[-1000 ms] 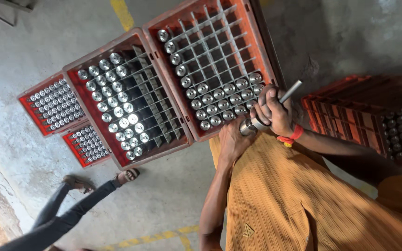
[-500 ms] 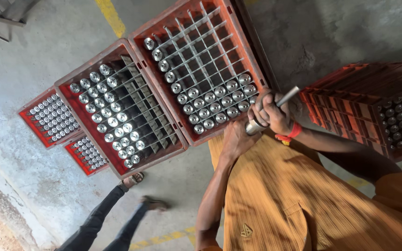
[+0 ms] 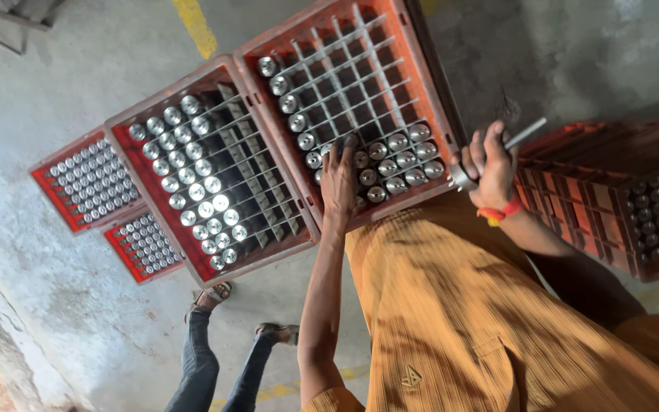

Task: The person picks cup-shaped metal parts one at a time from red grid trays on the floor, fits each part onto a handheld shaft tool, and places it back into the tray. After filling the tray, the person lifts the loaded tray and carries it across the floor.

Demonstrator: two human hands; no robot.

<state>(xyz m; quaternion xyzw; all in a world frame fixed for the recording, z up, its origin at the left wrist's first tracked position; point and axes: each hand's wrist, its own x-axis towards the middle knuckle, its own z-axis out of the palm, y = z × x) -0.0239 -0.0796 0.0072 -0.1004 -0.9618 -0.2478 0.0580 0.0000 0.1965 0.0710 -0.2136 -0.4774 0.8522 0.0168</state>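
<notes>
My left hand (image 3: 340,180) reaches into the red crate (image 3: 424,75) in front of me, fingers spread on the shiny metal cylinders (image 3: 395,162) that fill its near rows. The crate's grid of dividers is bare further back. My right hand (image 3: 489,166), with a red band on the wrist, is shut on a thin grey metal rod (image 3: 526,134) and a small metal piece just right of the crate's corner. An orange shirt covers my body below.
A second red crate (image 3: 137,122) half full of metal cylinders stands to the left, and two lower crates (image 3: 44,169) lie beyond it. Stacked dark red crates (image 3: 573,206) stand on the right. Another person's legs in sandals (image 3: 215,336) are on the concrete floor.
My left hand left my right hand and moved left onto the cylinders in the crate. My right hand kept the rod. The other person's legs stepped closer.
</notes>
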